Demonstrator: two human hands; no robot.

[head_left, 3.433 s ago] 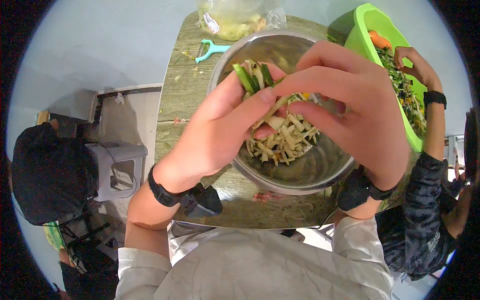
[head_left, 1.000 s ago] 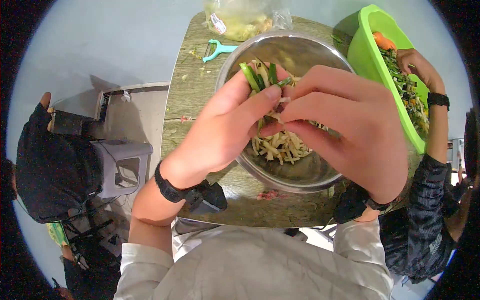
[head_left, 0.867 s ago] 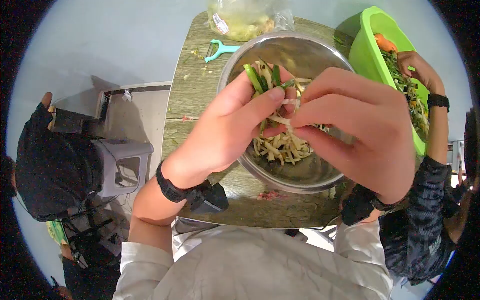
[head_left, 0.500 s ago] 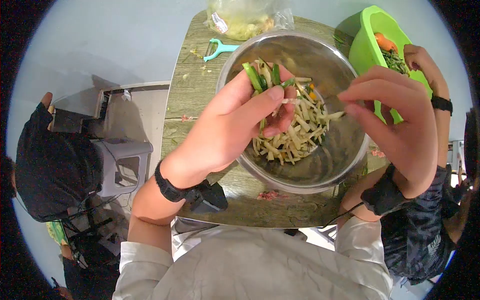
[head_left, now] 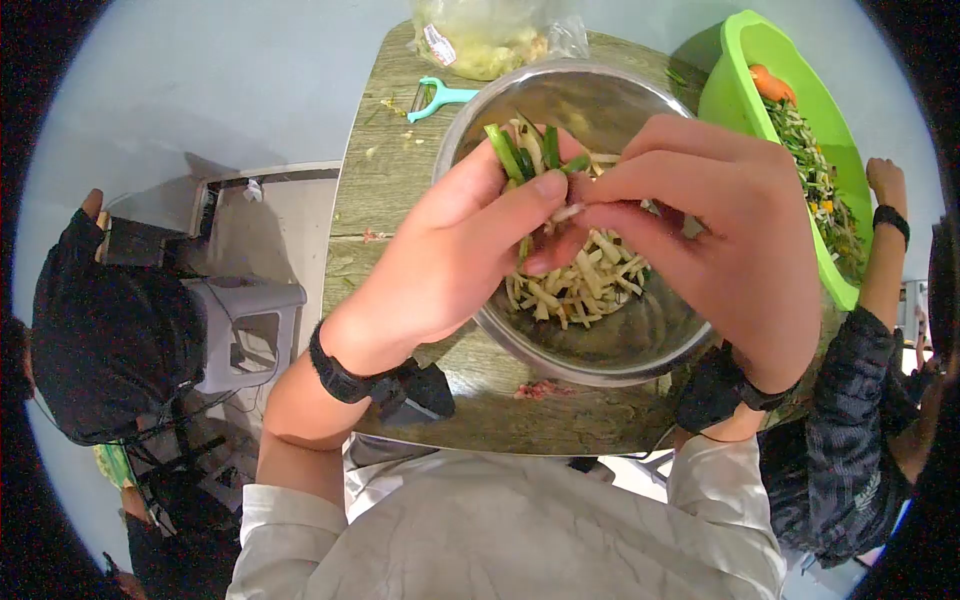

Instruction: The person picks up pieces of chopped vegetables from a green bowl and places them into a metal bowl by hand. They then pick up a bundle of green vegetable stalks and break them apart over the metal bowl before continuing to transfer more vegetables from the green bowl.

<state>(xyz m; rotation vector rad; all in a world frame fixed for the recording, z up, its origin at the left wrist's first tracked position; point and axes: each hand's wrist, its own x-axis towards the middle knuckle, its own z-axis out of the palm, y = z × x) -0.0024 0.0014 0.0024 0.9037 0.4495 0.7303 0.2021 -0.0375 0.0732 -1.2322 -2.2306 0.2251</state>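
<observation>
A bunch of green and pale vegetable strips [head_left: 528,155] stands upright, pinched in the left hand [head_left: 455,255] above the steel bowl [head_left: 640,345]. The right hand [head_left: 715,225] touches its pale strands. More pale strips [head_left: 580,285] lie heaped in the bowl's bottom.

1. The bowl [head_left: 600,355] is shiny silver steel.
2. The vegetable strips [head_left: 580,285] in it are pale cream-yellow, with a few bright green pieces [head_left: 515,150] among the ones held up.
3. The basin [head_left: 740,80] is lime green; its mix [head_left: 815,180] is dark green with yellow flecks and one orange piece [head_left: 772,82].
4. The peeler [head_left: 440,97] is turquoise.
5. The table [head_left: 385,190] is grey-brown wood grain.
6. The wristband [head_left: 335,368] is black.
7. The shirt [head_left: 510,535] is off-white.
8. The stool [head_left: 250,325] is grey.
</observation>
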